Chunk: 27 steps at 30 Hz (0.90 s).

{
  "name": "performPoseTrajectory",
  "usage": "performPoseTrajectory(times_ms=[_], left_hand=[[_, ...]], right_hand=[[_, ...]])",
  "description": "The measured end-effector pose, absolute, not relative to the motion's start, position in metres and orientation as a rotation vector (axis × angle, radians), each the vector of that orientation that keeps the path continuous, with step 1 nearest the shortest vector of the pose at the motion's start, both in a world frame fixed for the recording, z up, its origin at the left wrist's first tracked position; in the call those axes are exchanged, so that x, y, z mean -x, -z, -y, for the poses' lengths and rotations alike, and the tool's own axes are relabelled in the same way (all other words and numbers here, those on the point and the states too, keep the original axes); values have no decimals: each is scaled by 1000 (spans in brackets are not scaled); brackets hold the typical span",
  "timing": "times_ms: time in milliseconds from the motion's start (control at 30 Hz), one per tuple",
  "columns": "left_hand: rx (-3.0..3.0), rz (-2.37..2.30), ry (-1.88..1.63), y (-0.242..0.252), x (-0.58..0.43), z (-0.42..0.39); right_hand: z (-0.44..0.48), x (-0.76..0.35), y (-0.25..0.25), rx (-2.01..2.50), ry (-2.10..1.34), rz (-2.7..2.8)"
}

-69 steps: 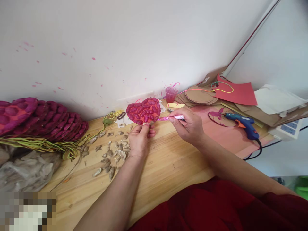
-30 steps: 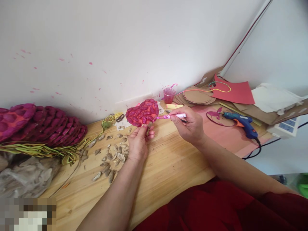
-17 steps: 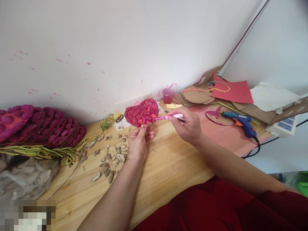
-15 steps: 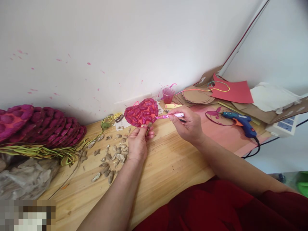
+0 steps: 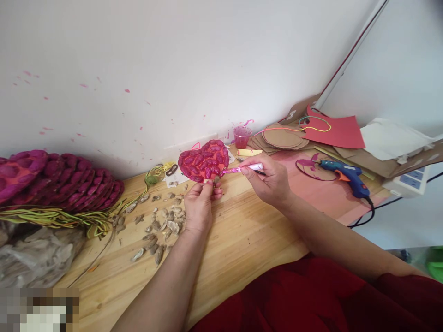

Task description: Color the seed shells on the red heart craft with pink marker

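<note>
My left hand (image 5: 201, 205) pinches the lower tip of a heart-shaped piece (image 5: 204, 161), which is covered with magenta-painted peanut shells. Unpainted brownish shell shows beside the thumb. My right hand (image 5: 268, 182) grips a white-handled paintbrush (image 5: 256, 167), its pink-stained end against the heart's right edge. A dark, thin part shows under the handle by my fingers; I cannot make out what it is. Behind the brush, by the wall, stands a clear plastic cup (image 5: 242, 137) with pink paint. Loose peanut shells (image 5: 166, 226) lie scattered left of my left hand.
A stack of magenta shell-covered pieces (image 5: 65, 180) with yellow-green cords (image 5: 51, 216) stands at left, above a plastic bag (image 5: 44, 253). To the right lie cardboard discs (image 5: 284, 136), red paper (image 5: 335, 130) and a blue glue gun (image 5: 349, 176) with a black cable.
The heart has tilted and shifted very slightly. The brush's painted end has moved slightly left and down along its right edge, with both hands keeping their grip.
</note>
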<state>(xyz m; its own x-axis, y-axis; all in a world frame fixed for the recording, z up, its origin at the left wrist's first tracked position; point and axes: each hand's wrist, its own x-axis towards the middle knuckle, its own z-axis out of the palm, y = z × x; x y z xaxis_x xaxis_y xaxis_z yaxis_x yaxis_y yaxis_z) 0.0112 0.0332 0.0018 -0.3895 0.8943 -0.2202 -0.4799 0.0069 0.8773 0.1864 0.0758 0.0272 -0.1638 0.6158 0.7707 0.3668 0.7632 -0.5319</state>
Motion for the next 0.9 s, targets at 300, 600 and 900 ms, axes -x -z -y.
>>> performPoseTrajectory(times_ms=[300,600,900], left_hand=[[-518,-1177,-1632,0,-11,-33],[-465,-1161,-1629,-2,-11,-34],[-437,-1137,-1622,-2,-8,-34]], right_hand=[[-81,-189,-28,794,-262,1709],[-80,-189,-28,816,-283,1700],[-77,-188,-28,783,-343,1715]])
